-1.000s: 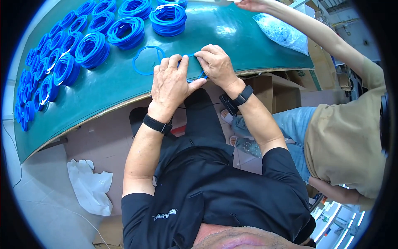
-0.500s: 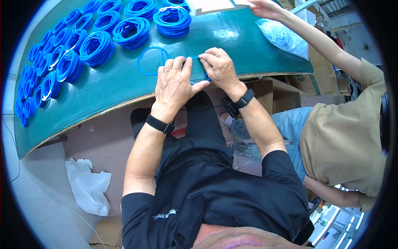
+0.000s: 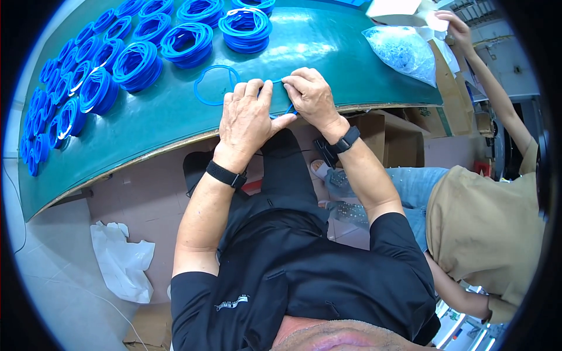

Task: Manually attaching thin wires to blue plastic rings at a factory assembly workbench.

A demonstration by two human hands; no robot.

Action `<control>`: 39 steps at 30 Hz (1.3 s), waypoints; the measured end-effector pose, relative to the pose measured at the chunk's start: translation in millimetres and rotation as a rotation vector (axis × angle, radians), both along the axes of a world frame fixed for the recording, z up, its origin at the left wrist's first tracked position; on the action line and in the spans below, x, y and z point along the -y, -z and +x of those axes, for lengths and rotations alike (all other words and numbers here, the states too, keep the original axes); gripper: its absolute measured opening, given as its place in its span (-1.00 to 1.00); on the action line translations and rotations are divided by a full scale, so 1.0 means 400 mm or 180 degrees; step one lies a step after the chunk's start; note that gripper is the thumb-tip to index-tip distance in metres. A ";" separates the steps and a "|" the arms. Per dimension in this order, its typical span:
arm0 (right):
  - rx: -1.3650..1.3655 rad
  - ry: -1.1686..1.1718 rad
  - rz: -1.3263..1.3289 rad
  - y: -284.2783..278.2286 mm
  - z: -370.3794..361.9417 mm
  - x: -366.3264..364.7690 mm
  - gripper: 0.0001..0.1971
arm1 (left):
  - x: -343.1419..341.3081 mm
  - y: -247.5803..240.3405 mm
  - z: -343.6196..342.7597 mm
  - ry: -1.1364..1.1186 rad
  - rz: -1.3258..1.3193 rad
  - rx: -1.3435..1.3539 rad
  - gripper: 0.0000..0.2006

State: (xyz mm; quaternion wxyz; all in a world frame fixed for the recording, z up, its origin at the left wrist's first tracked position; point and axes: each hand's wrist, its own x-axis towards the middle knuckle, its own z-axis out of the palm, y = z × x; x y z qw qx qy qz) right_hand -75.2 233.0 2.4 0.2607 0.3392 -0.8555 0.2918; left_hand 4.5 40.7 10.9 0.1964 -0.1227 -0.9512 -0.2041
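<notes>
A thin blue ring is pinched at the near edge of the green table, held between the left hand and the right hand, fingers closed on it. A single loose blue ring is seen just beyond the left hand. Stacked blue ring bundles are spread farther back. A clear bag is set to the right.
</notes>
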 end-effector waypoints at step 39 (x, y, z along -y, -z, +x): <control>0.0341 -0.0107 0.1269 -0.022 -0.071 0.013 -0.94 | -0.003 0.005 -0.002 -0.0004 0.0015 -0.0141 -0.21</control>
